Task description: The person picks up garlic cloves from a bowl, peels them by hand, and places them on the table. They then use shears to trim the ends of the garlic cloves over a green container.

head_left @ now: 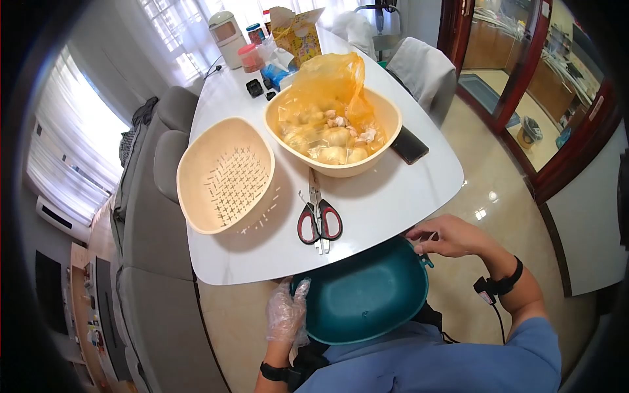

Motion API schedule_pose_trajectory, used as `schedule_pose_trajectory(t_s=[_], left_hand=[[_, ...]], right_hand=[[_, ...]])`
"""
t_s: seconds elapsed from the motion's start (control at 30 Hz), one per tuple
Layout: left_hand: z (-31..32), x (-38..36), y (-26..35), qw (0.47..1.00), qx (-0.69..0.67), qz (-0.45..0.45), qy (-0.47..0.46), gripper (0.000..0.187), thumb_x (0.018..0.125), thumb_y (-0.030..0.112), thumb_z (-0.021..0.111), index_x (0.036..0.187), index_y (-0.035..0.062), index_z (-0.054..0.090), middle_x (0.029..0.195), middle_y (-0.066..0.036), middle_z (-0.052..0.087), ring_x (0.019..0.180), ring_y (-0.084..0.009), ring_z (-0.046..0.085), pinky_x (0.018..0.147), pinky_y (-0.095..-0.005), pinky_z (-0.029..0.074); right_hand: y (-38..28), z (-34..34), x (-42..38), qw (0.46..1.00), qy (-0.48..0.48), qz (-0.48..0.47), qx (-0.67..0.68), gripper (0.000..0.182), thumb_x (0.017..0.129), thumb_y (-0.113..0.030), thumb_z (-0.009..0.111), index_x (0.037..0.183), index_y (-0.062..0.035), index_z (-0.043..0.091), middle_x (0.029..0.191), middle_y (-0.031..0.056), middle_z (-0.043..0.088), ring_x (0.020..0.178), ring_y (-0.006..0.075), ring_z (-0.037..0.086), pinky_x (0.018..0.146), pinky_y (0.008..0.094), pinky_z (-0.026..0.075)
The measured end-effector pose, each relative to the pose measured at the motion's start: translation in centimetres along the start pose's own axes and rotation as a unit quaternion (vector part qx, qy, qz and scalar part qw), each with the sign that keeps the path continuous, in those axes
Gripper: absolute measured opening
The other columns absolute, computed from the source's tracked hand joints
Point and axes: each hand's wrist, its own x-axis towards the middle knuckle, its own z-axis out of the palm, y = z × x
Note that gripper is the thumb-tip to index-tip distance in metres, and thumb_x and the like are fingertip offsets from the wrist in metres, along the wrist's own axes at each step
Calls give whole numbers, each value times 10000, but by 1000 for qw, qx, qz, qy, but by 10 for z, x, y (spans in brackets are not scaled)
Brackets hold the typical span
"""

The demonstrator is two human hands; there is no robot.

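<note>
A teal plastic basin [367, 298] lies just below the table's front edge, close to my body, with nothing in it. My left hand [287, 311], in a clear plastic glove, grips its left rim with the thumb over the edge. Bare, my right hand [452, 236] has its thumb and fingers closed at the upper right rim; part of the grip is hidden. Nearest on the table are red-and-black kitchen scissors [318, 221], blades pointing away. Behind them stands a cream bowl [337, 171] holding an orange plastic bag [327, 82], potatoes [335, 137] and garlic [337, 121].
A cream perforated basket [190, 180] sits on the white table [262, 262] at left. A black phone [410, 145] lies right of the bowl. Jars and a yellow box [298, 36] stand at the back. A grey sofa [154, 275] flanks the table's left; a covered chair [422, 72] is at right.
</note>
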Motion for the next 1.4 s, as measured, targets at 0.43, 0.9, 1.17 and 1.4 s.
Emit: schedule_pose_trajectory(t_s=[0.43,0.9,1.17,1.4], left_hand=[[-29,10,-12,999,22,17,-24,367,972,285,704,1100,-58,720,958,-261,733,880,-395,718,823,-457,552],[-22,21,-8,987,-61,-41,-145,327,1005,186,577,1184,-65,686,1112,-345,679,1066,-521,631,941,-507,500],[-17,24,-12,983,-52,-52,-167,422,998,315,659,1097,-93,690,926,-352,666,888,-548,613,814,-546,499],[3,17,-31,980,-108,-32,-164,600,990,299,702,1424,-82,537,1194,-287,696,921,-276,659,908,-398,523]], right_hand=[[-127,-123,199,925,125,-137,-332,329,926,-240,711,1175,-31,760,1012,153,777,955,281,743,859,377,572],[-113,-133,255,944,-64,-40,-321,587,905,-314,747,1425,-86,598,1282,164,673,1104,292,681,955,390,537],[-109,-102,230,900,1,-152,-409,676,800,-425,850,1351,-79,665,1229,177,706,1121,310,682,940,400,532],[-117,-104,220,918,43,-91,-383,285,886,-199,782,1104,-20,743,951,136,757,843,262,713,735,361,547]])
